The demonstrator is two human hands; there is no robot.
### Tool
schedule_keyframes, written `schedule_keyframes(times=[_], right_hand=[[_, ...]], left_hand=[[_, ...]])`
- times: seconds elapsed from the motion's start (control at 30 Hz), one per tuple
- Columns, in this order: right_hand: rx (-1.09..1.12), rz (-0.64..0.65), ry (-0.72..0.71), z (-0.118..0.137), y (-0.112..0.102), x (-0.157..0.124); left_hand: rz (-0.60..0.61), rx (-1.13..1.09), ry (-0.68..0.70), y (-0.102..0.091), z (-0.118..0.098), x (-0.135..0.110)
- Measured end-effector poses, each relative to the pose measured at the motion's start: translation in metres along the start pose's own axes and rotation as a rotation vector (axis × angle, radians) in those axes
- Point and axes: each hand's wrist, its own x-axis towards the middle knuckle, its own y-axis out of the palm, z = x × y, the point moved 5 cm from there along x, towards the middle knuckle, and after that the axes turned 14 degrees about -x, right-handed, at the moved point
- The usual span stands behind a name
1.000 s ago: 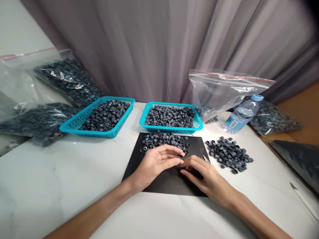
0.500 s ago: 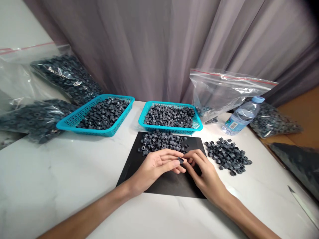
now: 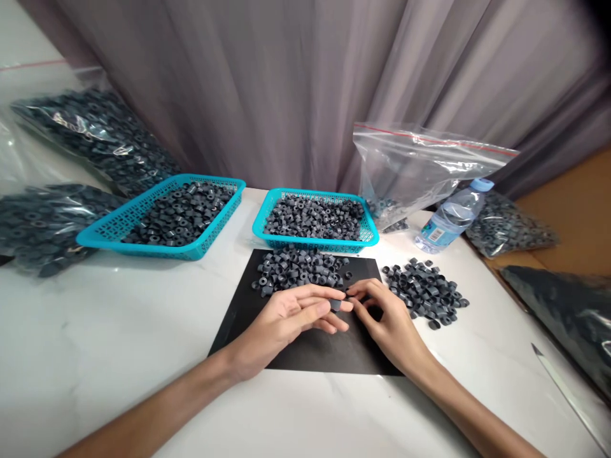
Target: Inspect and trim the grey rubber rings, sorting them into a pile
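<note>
Left hand (image 3: 286, 317) had a small dark-grey piece (image 3: 335, 306) pinched between thumb and fingers, the lower fingers loosely spread, over the black mat (image 3: 324, 355). Right hand (image 3: 386, 318) was just beside it, thumb and index finger nearly together; from where I stood, couldn't tell if they gripped anything. One heap (image 3: 303, 268) of similar pieces lay behind the hands on the mat, a second heap (image 3: 427, 291) sat to the right on the table (image 3: 119, 343).

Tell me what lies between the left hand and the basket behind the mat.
In the head view, a heap of small grey parts on the black mat lies between the left hand and that basket.
</note>
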Motion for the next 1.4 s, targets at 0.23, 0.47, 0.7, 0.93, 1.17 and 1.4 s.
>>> schedule_keyframes(times=[0.23,0.47,0.7,0.93,1.17,1.4], right_hand=[[-0.039,-0.006,-0.043,0.006,-0.002,0.0],[-0.025,-0.042,-0.101,0.017,-0.006,-0.002],[-0.005,-0.065,-0.1,0.022,-0.006,-0.006],[-0.031,-0.047,-0.117,0.025,-0.001,-0.01],[-0.025,-0.041,-0.022,0.014,0.003,-0.011],[-0.077,-0.013,-0.062,0.023,0.001,-0.012]], left_hand=[[0.0,-0.175,-0.006,0.004,-0.001,0.001],[-0.042,-0.294,-0.053,0.0,0.002,0.002],[-0.092,-0.334,-0.069,-0.001,0.003,0.001],[-0.151,-0.011,-0.008,-0.018,-0.007,0.007],[0.009,0.933,0.317,-0.017,-0.019,-0.001],[0.091,1.105,0.33,-0.005,-0.005,-0.006]])
